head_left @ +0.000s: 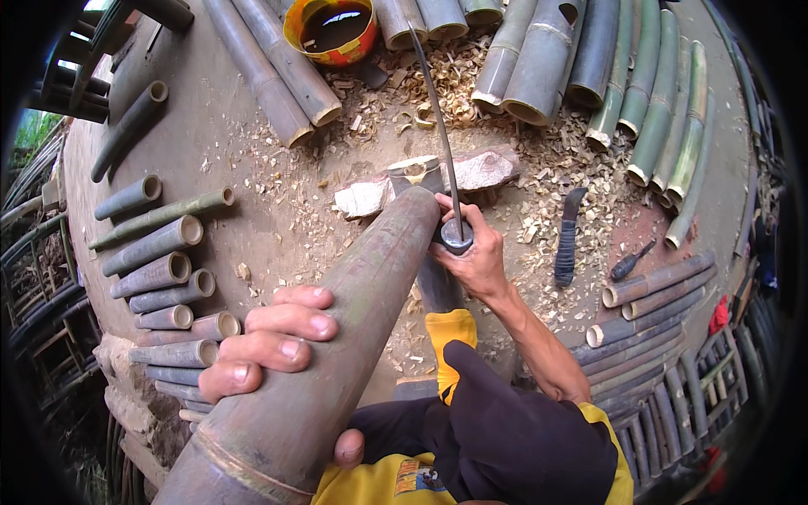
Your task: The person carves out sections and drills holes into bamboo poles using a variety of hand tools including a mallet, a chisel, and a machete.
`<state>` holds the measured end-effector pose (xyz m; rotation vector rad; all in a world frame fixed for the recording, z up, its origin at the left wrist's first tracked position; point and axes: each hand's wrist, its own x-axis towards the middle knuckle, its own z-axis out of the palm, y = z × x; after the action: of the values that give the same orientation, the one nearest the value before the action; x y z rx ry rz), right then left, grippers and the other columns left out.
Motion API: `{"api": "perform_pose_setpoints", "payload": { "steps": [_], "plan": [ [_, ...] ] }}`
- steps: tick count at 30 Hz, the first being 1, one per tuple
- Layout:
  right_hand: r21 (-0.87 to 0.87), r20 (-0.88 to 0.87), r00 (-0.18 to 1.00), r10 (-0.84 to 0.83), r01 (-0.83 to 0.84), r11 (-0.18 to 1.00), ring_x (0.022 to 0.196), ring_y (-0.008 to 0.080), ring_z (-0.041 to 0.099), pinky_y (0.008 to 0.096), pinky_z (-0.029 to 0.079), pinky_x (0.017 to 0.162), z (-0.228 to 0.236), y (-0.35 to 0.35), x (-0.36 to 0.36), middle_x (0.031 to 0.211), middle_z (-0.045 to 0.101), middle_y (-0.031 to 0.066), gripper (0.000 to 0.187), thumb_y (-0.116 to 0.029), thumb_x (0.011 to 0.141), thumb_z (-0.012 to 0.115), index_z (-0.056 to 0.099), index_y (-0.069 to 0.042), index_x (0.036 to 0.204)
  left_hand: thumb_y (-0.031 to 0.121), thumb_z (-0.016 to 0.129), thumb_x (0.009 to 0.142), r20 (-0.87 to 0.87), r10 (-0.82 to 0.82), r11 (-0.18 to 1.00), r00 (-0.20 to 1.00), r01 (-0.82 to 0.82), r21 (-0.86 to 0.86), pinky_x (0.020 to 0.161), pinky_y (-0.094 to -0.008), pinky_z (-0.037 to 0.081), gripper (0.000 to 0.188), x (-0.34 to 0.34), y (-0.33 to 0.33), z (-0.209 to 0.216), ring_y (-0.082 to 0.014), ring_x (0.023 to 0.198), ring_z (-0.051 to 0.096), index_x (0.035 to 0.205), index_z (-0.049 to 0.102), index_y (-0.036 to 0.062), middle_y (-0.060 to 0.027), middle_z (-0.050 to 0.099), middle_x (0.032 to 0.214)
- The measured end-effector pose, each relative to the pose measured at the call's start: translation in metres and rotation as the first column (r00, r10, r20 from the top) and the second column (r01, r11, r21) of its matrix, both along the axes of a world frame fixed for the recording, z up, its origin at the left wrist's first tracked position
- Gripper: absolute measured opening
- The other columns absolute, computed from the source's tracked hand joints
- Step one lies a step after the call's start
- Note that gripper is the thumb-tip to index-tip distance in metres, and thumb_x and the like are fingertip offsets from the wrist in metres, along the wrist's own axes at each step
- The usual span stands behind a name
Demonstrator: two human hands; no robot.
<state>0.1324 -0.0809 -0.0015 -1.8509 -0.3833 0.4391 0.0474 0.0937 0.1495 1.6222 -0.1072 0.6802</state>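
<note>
A thick grey-brown bamboo tube (pixel 337 311) slants from the lower left up to the middle. My left hand (pixel 282 341) is wrapped round its lower part, fingers over the top and thumb on the near side. Beside its far end, my right hand (pixel 475 252) is closed on a knife (pixel 442 126) with a long, narrow blade pointing away from me. The knife's dark round handle shows at my fingers; the rest is partly hidden. Just beyond the tube's far end, a short bamboo piece (pixel 417 172) sits against a pale, chopped wood-like block (pixel 488 168).
Shavings (pixel 547 202) cover the ground ahead and right. A short knife with a wrapped handle (pixel 566 252) and a small dark tool (pixel 631 261) lie right. Cut bamboo tubes (pixel 160 275) line the left, with more bamboo (pixel 652 278) right. A bowl of dark liquid (pixel 369 50) stands ahead.
</note>
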Motion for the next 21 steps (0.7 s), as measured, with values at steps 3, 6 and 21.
{"api": "perform_pose_setpoints", "payload": {
  "steps": [3, 6, 21],
  "plan": [
    [0.031, -0.029, 0.999, 0.023, -0.022, 0.999, 0.087, 0.0228, 0.064, 0.0324, 0.052, 0.074, 0.000, 0.003, 0.002, 0.117, 0.061, 0.0151, 0.042, -0.006, 0.068, 0.076, 0.050, -0.001, 0.101, 0.037, 0.076, 0.066, 0.005, 0.016, 1.000, 1.000, -0.016, -0.001, 0.091, -0.0474, 0.040, 0.082, 0.004, 0.001, 0.004, -0.0265, 0.098, 0.052, 0.130, 0.032, 0.0077, -0.0087, 0.047, 0.108],
    [0.009, -0.059, 0.997, 0.047, -0.047, 0.999, 0.093, 0.0273, 0.064, 0.0345, 0.052, 0.078, 0.002, -0.001, 0.006, 0.117, 0.060, 0.0166, 0.045, -0.006, 0.068, 0.076, 0.050, 0.000, 0.103, 0.038, 0.077, 0.066, 0.009, 0.048, 0.999, 0.999, -0.048, -0.022, 0.089, -0.0465, 0.040, 0.082, 0.009, -0.006, 0.000, -0.0256, 0.098, 0.052, 0.129, 0.033, 0.0083, -0.0077, 0.048, 0.109],
    [-0.694, 0.305, 0.517, 0.800, -0.455, 0.559, 0.057, 0.0203, 0.055, 0.0353, 0.047, 0.046, 0.034, -0.123, 0.161, 0.072, 0.052, 0.0061, 0.027, -0.007, 0.066, 0.064, 0.051, -0.005, 0.090, 0.026, 0.085, 0.062, -0.066, 0.058, 0.998, 0.996, -0.060, -0.027, 0.084, -0.0514, 0.041, 0.079, 0.014, -0.021, 0.010, -0.0288, 0.095, 0.055, 0.121, 0.034, 0.0125, -0.0064, 0.049, 0.104]
  ]
}}
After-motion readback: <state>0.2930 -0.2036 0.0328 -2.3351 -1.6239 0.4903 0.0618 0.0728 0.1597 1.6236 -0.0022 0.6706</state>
